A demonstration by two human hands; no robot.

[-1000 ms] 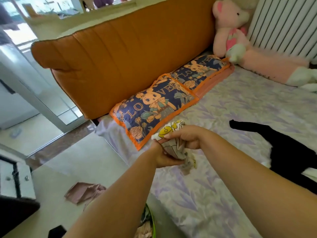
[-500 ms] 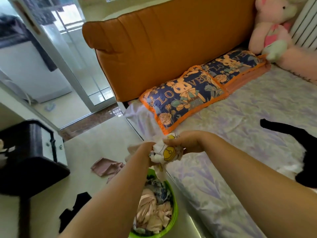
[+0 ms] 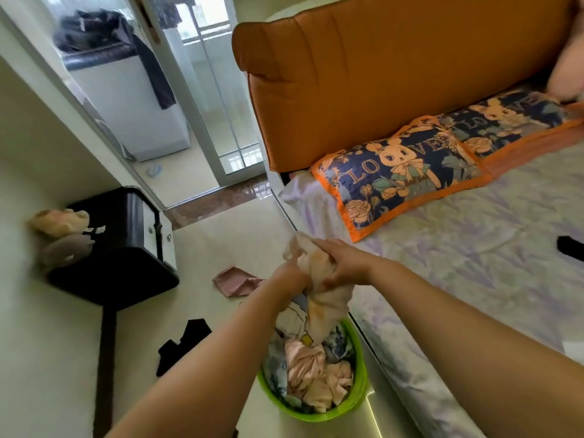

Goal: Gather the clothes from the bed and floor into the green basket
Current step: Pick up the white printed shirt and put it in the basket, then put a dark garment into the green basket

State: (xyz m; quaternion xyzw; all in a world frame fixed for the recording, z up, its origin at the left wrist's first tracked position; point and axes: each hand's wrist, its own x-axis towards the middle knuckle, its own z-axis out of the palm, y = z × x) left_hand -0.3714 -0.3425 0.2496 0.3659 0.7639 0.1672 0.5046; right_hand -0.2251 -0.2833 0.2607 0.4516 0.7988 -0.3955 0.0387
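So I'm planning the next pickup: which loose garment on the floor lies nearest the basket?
The black garment, just left of the green basket; the pink garment lies farther away.

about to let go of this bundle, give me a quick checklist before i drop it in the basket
1. Both hands, left hand and right hand, have a grip on the cream printed cloth bundle: ok.
2. Bundle above the round green plastic basket: ok, its lower end hangs over the opening.
3. Room in the basket: cannot tell, it already looks heaped.
4. Basket upright on the floor beside the bed: ok.
5. Floor cleared: not ok, a pink cloth and a black garment remain.
6. Bed cleared: not ok, a black garment lies on the sheet.
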